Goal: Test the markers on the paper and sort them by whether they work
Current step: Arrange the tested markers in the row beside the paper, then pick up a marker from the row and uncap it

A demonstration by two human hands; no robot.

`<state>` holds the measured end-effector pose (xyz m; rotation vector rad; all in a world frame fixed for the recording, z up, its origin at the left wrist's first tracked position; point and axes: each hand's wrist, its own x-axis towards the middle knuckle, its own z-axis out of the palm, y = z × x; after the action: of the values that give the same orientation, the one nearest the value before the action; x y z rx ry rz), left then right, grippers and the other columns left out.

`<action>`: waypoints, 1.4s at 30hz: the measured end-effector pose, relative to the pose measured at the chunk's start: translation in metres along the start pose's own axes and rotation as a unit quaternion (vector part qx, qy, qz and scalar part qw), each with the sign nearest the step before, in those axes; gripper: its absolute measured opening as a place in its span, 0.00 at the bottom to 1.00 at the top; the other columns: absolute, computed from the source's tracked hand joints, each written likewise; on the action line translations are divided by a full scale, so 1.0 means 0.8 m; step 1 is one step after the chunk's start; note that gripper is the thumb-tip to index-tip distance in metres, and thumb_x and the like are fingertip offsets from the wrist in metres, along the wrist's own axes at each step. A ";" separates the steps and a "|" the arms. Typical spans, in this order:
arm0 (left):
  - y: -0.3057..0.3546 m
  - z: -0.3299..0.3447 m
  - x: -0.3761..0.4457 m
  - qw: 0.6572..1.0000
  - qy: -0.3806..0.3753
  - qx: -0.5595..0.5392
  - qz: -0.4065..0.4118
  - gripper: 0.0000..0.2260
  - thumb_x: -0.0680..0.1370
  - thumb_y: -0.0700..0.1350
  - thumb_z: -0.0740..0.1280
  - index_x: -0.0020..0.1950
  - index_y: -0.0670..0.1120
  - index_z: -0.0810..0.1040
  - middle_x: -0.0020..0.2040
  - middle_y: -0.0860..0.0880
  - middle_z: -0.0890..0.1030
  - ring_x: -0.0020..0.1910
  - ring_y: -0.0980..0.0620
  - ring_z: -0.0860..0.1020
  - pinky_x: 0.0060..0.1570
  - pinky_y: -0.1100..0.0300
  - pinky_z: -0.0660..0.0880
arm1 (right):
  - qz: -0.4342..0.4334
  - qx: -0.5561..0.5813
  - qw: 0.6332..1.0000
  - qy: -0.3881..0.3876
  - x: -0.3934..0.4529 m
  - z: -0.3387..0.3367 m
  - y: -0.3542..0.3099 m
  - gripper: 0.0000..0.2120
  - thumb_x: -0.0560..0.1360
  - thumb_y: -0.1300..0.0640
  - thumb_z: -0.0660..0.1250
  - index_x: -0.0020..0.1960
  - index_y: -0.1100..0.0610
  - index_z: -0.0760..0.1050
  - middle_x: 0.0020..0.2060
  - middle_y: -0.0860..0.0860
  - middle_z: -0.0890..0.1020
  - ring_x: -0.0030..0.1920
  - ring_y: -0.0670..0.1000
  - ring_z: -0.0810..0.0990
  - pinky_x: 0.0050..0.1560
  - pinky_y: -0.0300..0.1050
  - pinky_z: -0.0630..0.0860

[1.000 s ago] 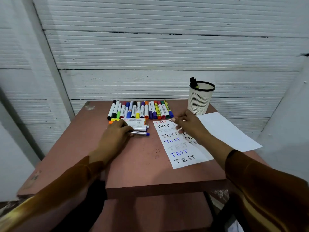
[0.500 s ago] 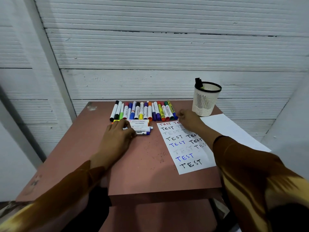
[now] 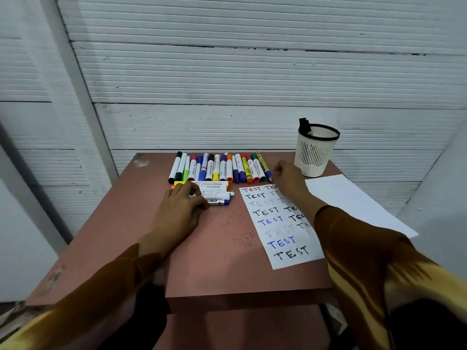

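Several capped markers (image 3: 217,168) lie in a row at the table's far edge. Below them a small pile of markers (image 3: 216,192) lies sideways. My left hand (image 3: 179,208) rests on the left end of that pile, fingers bent over it and thumb against the lowest marker. A paper (image 3: 278,223) covered with the word TEST in red, black, blue and faint grey lies to the right. My right hand (image 3: 288,178) reaches over its top edge, and its fingertips pinch the blue lower end of the rightmost, yellow-labelled marker (image 3: 261,162) in the row.
A white mesh pen cup (image 3: 316,152) with a black rim holds a dark marker at the back right. A blank white sheet (image 3: 353,200) lies right of the test paper, overhanging the reddish table (image 3: 202,248). A ribbed white wall stands close behind.
My right hand moved up off the test paper to the right end of the marker row. My left hand stayed on the sideways pile.
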<state>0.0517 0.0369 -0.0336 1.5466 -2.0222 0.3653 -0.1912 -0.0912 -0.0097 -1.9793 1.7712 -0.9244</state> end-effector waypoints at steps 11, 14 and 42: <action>0.000 -0.002 0.000 1.000 -0.005 -0.005 -0.003 0.08 0.65 0.38 0.76 0.41 0.49 0.83 0.44 0.47 0.77 0.40 0.44 0.76 0.42 0.54 0.71 | -0.006 -0.003 1.000 -0.021 0.004 0.001 -0.011 0.05 0.73 0.69 0.65 0.48 0.66 0.76 0.48 0.62 0.80 0.50 0.60 0.78 0.47 0.46 0.74; -0.001 -0.002 0.000 1.000 -0.009 -0.004 0.000 0.08 0.65 0.38 0.77 0.41 0.49 0.83 0.44 0.47 0.77 0.40 0.44 0.76 0.41 0.54 0.71 | 0.017 0.007 1.000 0.011 0.004 -0.001 -0.011 0.04 0.73 0.69 0.64 0.47 0.66 0.76 0.44 0.62 0.79 0.48 0.60 0.79 0.45 0.50 0.75; 0.140 -0.019 0.072 0.824 -0.036 -0.494 -0.273 0.12 0.79 0.48 0.62 0.51 0.39 0.75 0.46 0.37 0.79 0.45 0.43 0.78 0.52 0.45 0.76 | 0.100 0.579 0.792 -0.167 -0.142 -0.035 -0.053 0.12 0.72 0.75 0.63 0.47 0.59 0.70 0.44 0.56 0.80 0.41 0.50 0.81 0.41 0.38 0.79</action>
<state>-0.0601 0.0326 0.0255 1.3093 -1.2950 -0.8557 -0.1794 0.0312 0.0093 -1.0078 0.7826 -1.0925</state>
